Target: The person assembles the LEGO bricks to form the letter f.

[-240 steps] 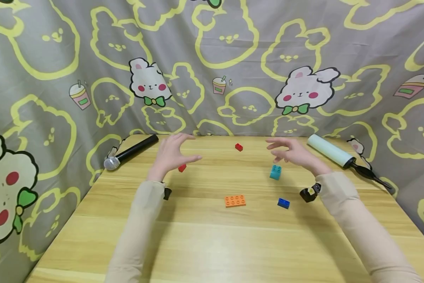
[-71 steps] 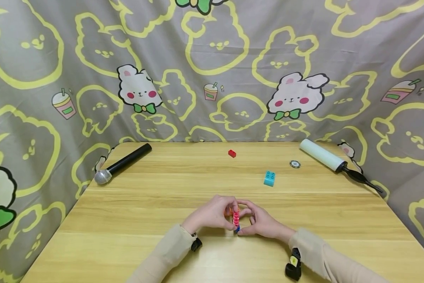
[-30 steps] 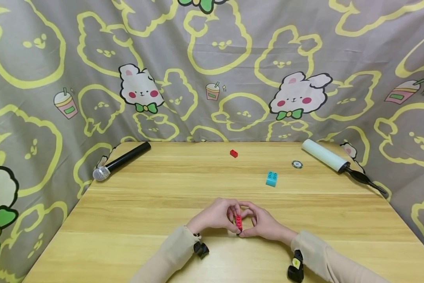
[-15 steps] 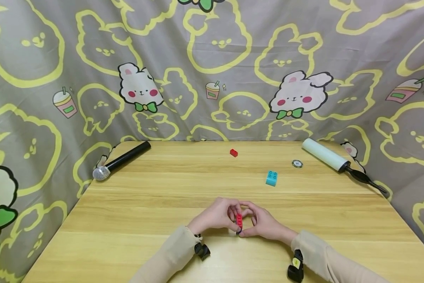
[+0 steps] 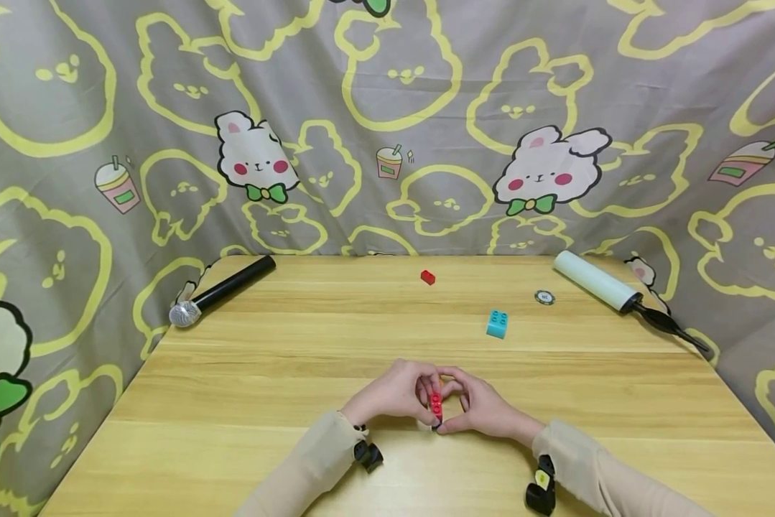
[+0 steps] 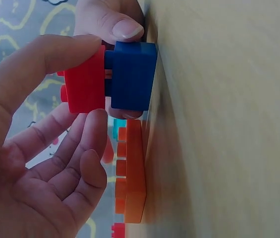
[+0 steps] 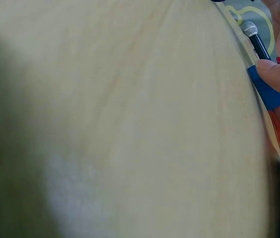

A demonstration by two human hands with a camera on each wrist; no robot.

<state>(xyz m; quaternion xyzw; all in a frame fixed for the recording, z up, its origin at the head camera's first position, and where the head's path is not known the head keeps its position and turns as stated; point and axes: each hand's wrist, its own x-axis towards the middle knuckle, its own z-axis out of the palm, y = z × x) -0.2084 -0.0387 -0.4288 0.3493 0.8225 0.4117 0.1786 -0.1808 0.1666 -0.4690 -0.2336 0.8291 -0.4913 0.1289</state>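
Observation:
My left hand (image 5: pixel 396 391) pinches a red toy brick (image 6: pixel 85 82) between thumb and fingers. Opposite it, my right hand (image 5: pixel 487 409) grips a blue brick (image 6: pixel 134 77) by its ends, low at the wooden table. In the left wrist view the red brick sits against the tops of the blue brick's studs, and a narrow gap shows between the two bodies. An orange brick (image 6: pixel 136 171) with two rows of studs lies just beyond the blue one. From the head view, the fingers mostly hide the blue and orange bricks.
Farther back are a teal brick (image 5: pixel 497 324), a small red brick (image 5: pixel 428 277) and a round chip (image 5: pixel 545 297). A black microphone (image 5: pixel 222 293) lies at the left, a pale hand pump (image 5: pixel 597 283) at the right. A patterned curtain (image 5: pixel 387 129) surrounds the table.
Eight seconds ago both hands were apart and held nothing. Since then they have come together near the front, taking hold of the red and blue bricks. During the last second they barely move.

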